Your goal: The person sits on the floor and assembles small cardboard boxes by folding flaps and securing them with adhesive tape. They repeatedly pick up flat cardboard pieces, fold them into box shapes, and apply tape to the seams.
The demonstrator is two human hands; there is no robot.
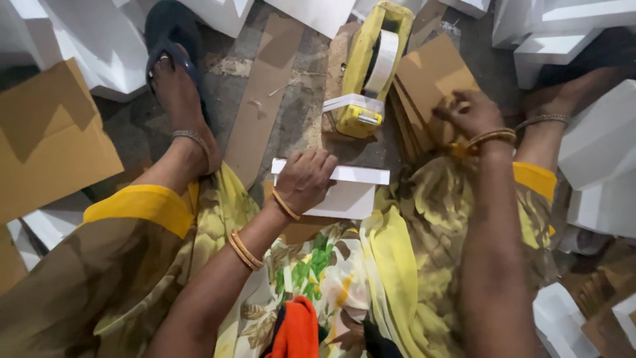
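Head view: a flat white folded cardboard box [341,189] is pressed to the floor while brown card sheets are reached for.

The left hand [305,179] is laid palm-down on the box, fingers curled together over its upper edge, between the seated person's knees. The right hand [472,113] is set on a stack of brown cardboard sheets [430,79], fingers bent and bunched on the top sheet; whether a sheet is pinched cannot be told. A yellow tape dispenser with a white roll [371,66] is seen just beyond the box, beside the stack.
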